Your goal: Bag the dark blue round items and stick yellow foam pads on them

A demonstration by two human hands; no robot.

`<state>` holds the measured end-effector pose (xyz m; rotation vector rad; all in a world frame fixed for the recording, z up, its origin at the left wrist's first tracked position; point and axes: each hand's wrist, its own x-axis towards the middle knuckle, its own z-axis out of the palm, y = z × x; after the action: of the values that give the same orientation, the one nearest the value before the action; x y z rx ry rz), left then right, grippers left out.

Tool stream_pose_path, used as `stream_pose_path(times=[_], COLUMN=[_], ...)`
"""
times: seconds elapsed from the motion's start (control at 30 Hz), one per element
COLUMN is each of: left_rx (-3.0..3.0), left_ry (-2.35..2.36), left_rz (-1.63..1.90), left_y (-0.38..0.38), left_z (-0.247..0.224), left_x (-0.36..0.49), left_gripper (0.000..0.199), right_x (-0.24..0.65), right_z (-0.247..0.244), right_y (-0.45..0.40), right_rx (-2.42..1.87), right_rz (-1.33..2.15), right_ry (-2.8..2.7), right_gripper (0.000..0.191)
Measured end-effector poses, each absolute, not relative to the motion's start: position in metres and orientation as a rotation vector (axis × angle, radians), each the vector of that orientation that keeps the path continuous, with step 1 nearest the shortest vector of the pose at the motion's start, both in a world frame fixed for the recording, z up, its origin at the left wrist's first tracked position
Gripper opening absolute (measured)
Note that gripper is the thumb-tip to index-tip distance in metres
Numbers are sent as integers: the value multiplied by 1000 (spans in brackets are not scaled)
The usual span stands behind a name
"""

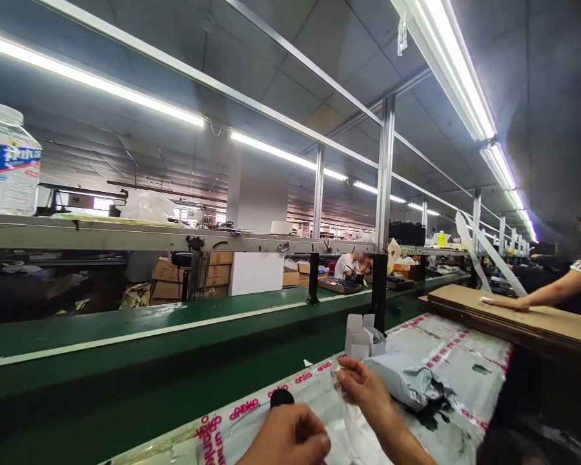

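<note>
My left hand (285, 439) sits at the bottom edge, fingers curled around a small black object (281, 396) that pokes out above it. My right hand (363, 387) pinches the edge of a thin clear plastic bag (341, 420) that lies between both hands. Just beyond it rests a crumpled grey poly mailer (407, 381) and a small open white carton (363, 336). They lie on a worktop covered with clear sheeting printed in pink lettering (445, 349).
A green conveyor belt (126, 329) runs along the far side of the worktop, with metal uprights (382, 194) and a shelf holding a water bottle (7, 161). At right another person's arm (537, 297) rests on stacked flat cardboard (513, 316).
</note>
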<state>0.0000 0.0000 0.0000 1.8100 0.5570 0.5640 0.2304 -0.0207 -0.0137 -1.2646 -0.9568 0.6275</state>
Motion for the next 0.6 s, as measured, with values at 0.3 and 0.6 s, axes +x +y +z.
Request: stream_pose_path(times=[0.3,0.6], left_rx=[1507,1530], left_ry=[710,792], left_rz=[806,905], left_y=[42,61], left_z=[-21,-29], left_x=[57,38], left_gripper=[65,50], right_x=[186,182], right_z=[-37,-48], right_y=[-6,-8], right_rx=[-951,-994], right_rz=[869,899], right_ry=[-863,-746], right_gripper=[70,69])
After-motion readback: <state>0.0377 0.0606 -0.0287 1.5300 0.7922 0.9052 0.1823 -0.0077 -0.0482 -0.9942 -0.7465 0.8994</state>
